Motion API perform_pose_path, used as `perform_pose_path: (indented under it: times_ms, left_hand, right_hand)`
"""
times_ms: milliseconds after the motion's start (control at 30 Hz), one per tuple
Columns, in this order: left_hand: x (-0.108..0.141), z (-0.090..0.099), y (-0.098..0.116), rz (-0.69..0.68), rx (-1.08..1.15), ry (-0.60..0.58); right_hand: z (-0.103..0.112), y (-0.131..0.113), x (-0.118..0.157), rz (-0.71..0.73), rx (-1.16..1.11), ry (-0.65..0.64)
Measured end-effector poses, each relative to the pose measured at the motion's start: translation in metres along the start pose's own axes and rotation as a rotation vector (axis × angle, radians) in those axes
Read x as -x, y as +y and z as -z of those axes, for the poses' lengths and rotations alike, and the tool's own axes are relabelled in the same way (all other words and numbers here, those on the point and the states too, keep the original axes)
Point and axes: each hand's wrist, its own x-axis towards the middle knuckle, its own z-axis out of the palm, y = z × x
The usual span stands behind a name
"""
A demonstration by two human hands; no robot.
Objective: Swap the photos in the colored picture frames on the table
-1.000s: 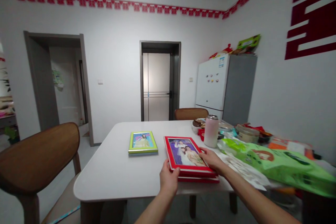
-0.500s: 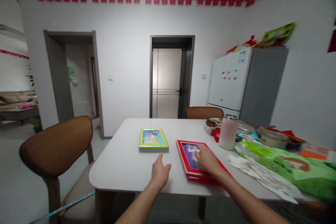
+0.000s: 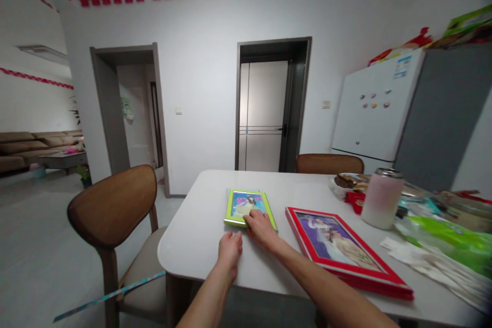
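A lime-green picture frame [image 3: 246,203] lies picture side up on the white table [image 3: 192,236]. My right hand [image 3: 261,226] is at its lower right part, fingers curled over the near edge and thumb side hidden. Just in front of the frame, my left hand [image 3: 230,250] hovers low with its fingers curled in; whether anything is inside them does not show. To the right, a stack of red picture frames [image 3: 342,243] lies on the table, with no hand on it.
A pink tumbler [image 3: 383,199] stands behind the red frames. White gloves [image 3: 434,266], a green packet [image 3: 453,238] and containers crowd the right side. One brown chair [image 3: 115,210] is at the left, another [image 3: 329,163] behind the table.
My right hand has left the red frames and moved left onto the green frame. My left hand's fingers have curled in. The view has turned left.
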Motion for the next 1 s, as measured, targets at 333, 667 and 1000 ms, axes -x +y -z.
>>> perform_pose_path:
  times_ms: [333,667,1000]
  left_hand:
    - [0.050,-0.001,0.024,-0.298,0.246,0.081]
    - [0.121,-0.005,0.033,-0.879,-0.670,-0.260]
    - [0.124,-0.010,-0.014,-0.908,-1.216,-0.471]
  right_hand:
    - [0.039,-0.045,0.072,0.014,-0.695,0.166]
    - [0.100,-0.016,0.099,-0.452,-1.708,0.074]
    - [0.053,0.020,0.112,-0.450,-0.958,-0.137]
